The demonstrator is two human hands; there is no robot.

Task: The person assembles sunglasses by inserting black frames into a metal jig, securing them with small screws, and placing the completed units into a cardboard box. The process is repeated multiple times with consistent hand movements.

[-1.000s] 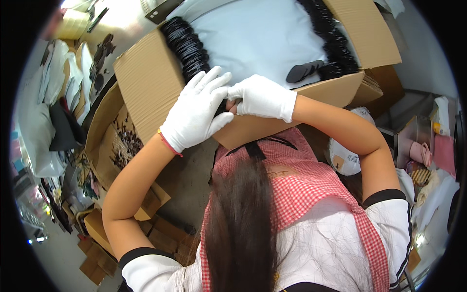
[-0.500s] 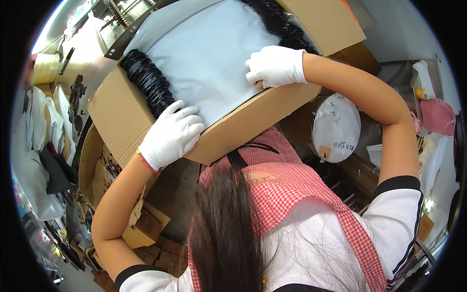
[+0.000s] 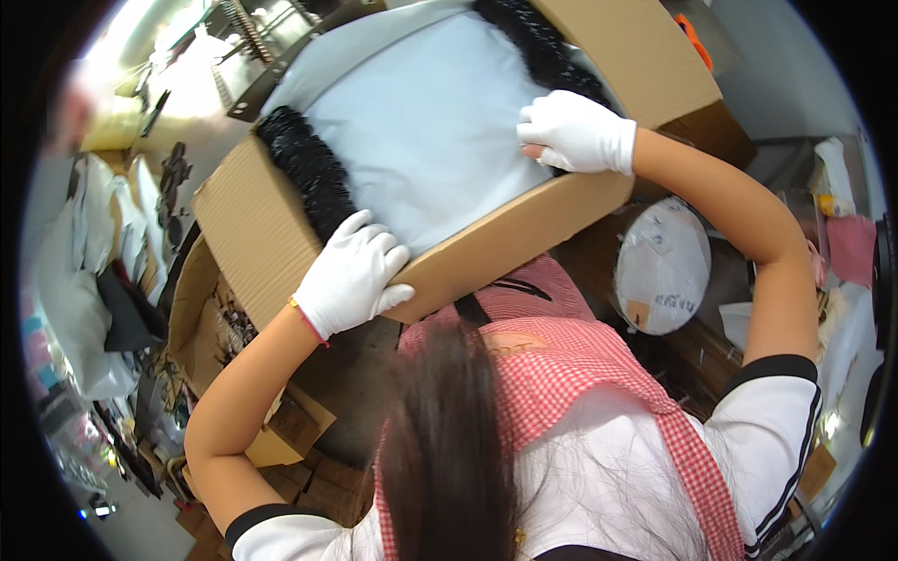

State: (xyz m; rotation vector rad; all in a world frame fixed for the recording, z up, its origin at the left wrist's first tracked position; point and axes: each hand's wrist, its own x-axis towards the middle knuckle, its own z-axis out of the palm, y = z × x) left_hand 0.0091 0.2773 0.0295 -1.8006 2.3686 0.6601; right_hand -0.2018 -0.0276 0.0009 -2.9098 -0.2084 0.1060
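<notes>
An open cardboard box [image 3: 524, 234] tilts in front of me. Pale grey, smooth sheeting [image 3: 421, 122] covers its contents. Glossy black gathered bundles lie along both sides, one at the left [image 3: 304, 168] and one at the far right [image 3: 543, 51]. My left hand [image 3: 355, 279], in a white glove, grips the box's near-left corner, fingers over the rim and thumb outside. Also gloved, my right hand [image 3: 575, 136] is closed above the near-right end of the sheeting, with a bare fingertip showing. Whatever is between its fingers is hidden.
Wide flaps stick out at the box's left [image 3: 257, 238] and far right [image 3: 645, 56]. A round, whitish wrapped object [image 3: 662, 266] stands right of my apron. Another open carton [image 3: 201, 309] sits at the left, beside hanging white and black pieces [image 3: 112, 271].
My right hand has slid rightward across the sheeting, toward the box's right end. My left thumb now spreads over the outside of the near wall. The whole view has shifted slightly.
</notes>
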